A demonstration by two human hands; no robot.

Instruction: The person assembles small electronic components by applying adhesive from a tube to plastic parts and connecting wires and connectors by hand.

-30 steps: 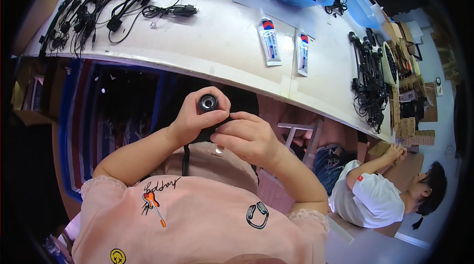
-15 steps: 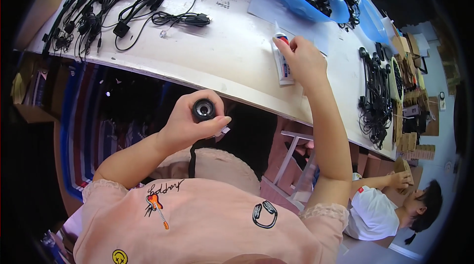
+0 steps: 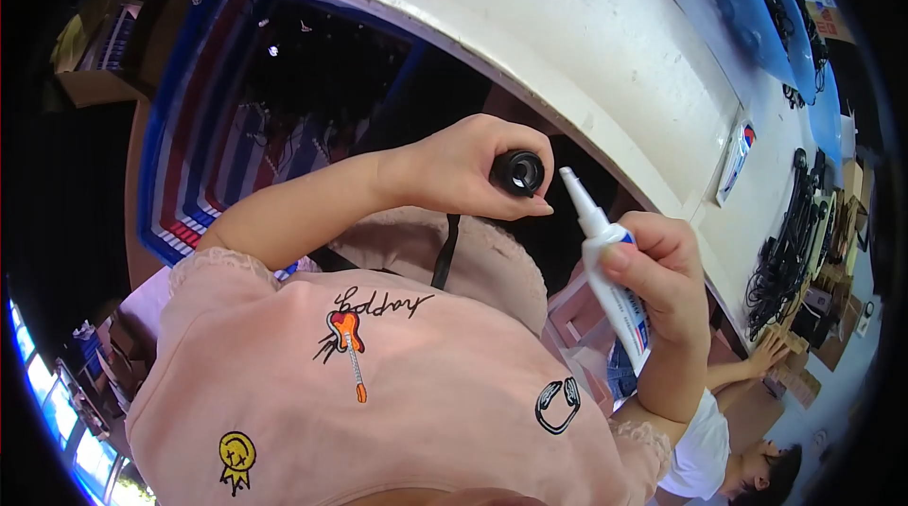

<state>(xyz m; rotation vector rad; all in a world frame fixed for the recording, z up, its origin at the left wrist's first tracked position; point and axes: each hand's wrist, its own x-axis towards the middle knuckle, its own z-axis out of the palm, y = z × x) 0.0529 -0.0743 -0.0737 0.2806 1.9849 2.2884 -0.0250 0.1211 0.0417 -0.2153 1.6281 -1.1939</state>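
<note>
Clamping our L hand (image 3: 463, 165) round the black open-ended cylinder (image 3: 511, 168) & our R hand (image 3: 667, 279) on the white nozzle-tipped tube (image 3: 615, 293), both nr the desk (image 3: 586, 80) edge, we could prob. dribble onto our L hand if we squeeze too hard w/ the nozzle (image 3: 577, 192) this close.

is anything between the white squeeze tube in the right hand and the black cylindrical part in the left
Only the left hand: it curls around the side of the black cylindrical part nearest the white squeeze tube; nothing visible covers the part's end facing the camera.
</note>
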